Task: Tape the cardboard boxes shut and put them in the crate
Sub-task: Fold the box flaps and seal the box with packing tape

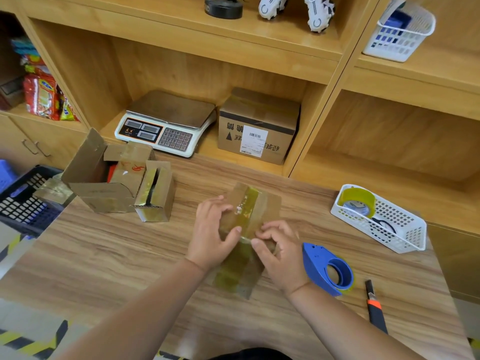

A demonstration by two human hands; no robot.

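A small cardboard box [253, 203] stands on the wooden table in front of me, with a yellowish tape strip running over its top and down its near side. My left hand [211, 233] holds the box's left side, thumb on the tape. My right hand [281, 252] presses the tape at the near top edge with curled fingers. Two more boxes with open flaps [104, 183] [155, 197] stand at the left. The dark crate [23, 201] sits off the table's left edge. A blue tape dispenser [327, 268] lies right of my right hand.
A white basket [384, 219] with a yellow tape roll sits at the right. An orange-black utility knife [374, 305] lies near the right edge. A scale [166, 126] and a labelled cardboard box [259, 126] stand in the shelf behind.
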